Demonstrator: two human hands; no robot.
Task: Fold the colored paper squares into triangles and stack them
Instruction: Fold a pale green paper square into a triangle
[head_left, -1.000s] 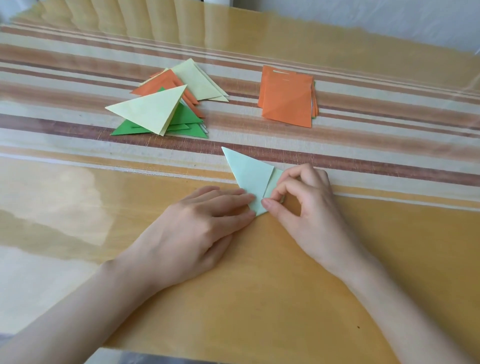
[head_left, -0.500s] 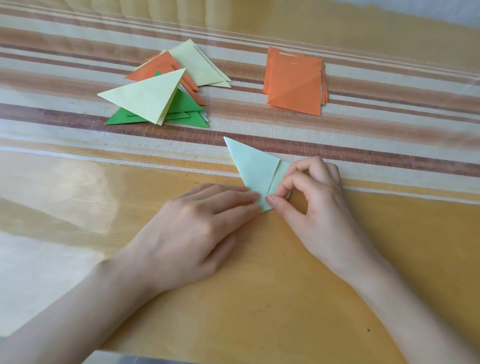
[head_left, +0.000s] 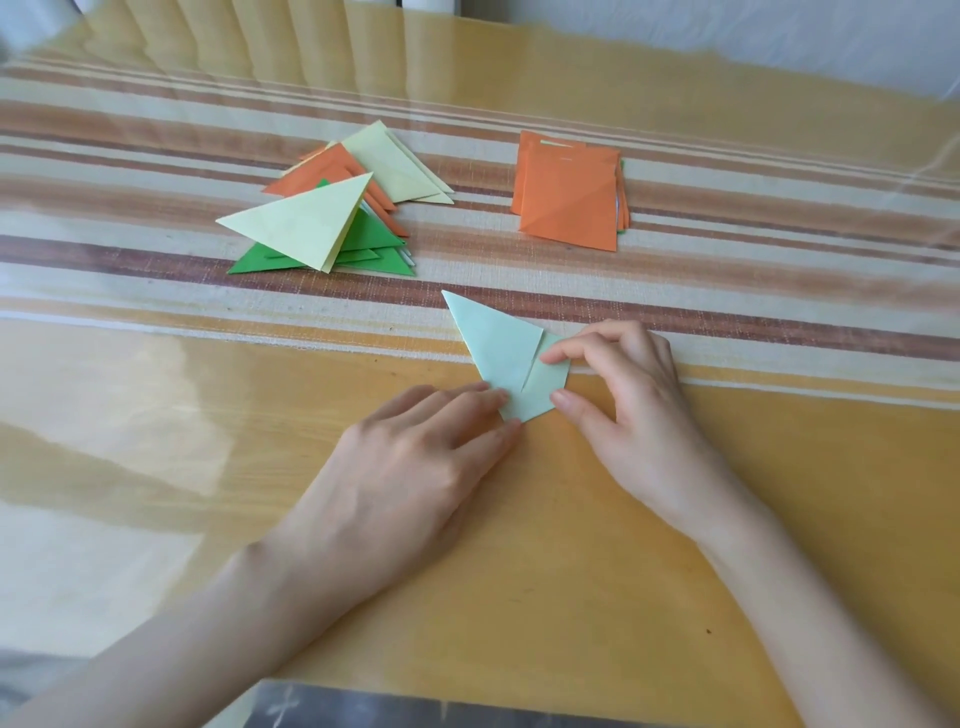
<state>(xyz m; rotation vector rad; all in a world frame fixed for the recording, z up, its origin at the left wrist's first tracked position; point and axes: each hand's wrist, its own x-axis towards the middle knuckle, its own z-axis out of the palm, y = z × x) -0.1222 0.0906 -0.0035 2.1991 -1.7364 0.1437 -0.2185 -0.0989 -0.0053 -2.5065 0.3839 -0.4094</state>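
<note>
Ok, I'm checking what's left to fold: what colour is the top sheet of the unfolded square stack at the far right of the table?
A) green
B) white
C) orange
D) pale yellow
C: the top sheet of the square stack is orange, while the pale green paper is a separate piece, partly folded, nearer the person.

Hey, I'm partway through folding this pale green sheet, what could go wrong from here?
1. The left hand pins only the lower corner of the pale green paper while the right hand pinches its flap; it may slip on the glossy table, skewing the crease.
2. The flaps overlap unevenly, so pressing now may set a crooked triangle.
3. The pile of folded triangles is loose, its top yellow triangle tilted; adding another might slide it.
</note>
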